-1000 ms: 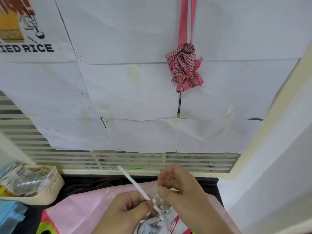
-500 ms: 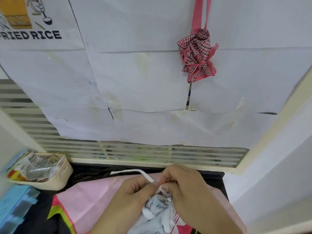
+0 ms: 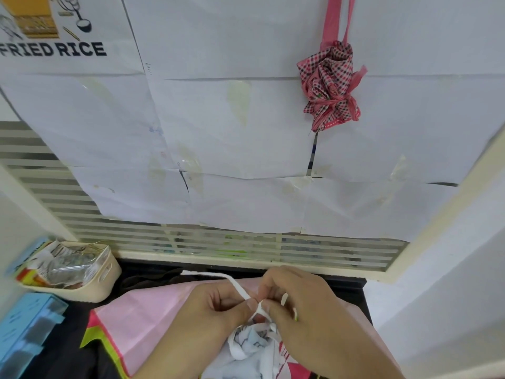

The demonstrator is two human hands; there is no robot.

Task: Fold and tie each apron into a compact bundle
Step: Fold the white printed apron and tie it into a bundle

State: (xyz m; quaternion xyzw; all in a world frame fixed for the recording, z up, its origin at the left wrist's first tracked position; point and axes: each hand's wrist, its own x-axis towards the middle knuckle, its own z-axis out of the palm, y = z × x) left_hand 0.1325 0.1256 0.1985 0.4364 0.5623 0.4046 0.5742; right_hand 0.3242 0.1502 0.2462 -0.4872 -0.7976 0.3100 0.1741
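White strap [image 3: 240, 289] between pinching hands [image 3: 218, 310]

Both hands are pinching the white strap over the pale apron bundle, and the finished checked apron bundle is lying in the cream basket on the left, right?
Not quite. The head view shows the checked apron bundle hanging on the papered wall by its pink straps, not in the cream basket. The rest holds: left hand and right hand pinch the white strap.
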